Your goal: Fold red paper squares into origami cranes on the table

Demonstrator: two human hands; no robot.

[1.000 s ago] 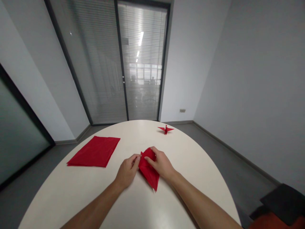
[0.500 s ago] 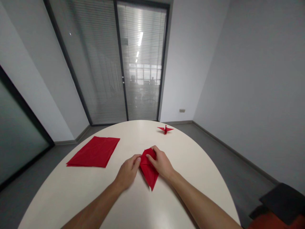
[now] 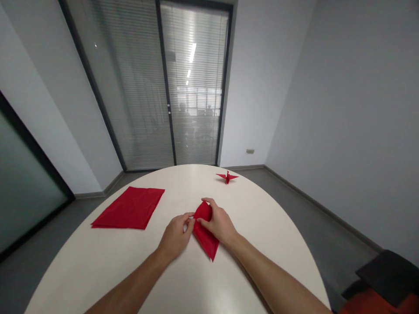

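Note:
A folded piece of red origami paper (image 3: 206, 240) is held between my two hands, its narrow point toward me. My left hand (image 3: 176, 233) pinches the paper's left edge between thumb and fingers. On the other side, my right hand (image 3: 221, 222) grips the upper right part, thumb on the face and fingers around the far edge. That hand covers some of the paper's right side. Farther back on the table stands a finished red paper crane (image 3: 227, 177) with its wings spread.
A stack of flat red paper sheets (image 3: 131, 208) lies on the left of the round white table (image 3: 183, 179). A dark chair with an orange-red part (image 3: 389, 279) is at the lower right. Beyond the table is a glass partition with blinds (image 3: 196, 131).
The folded paper has turned slightly, its lower point shifting right. My right thumb has slid down and left across its face, while the left hand stays at the left edge.

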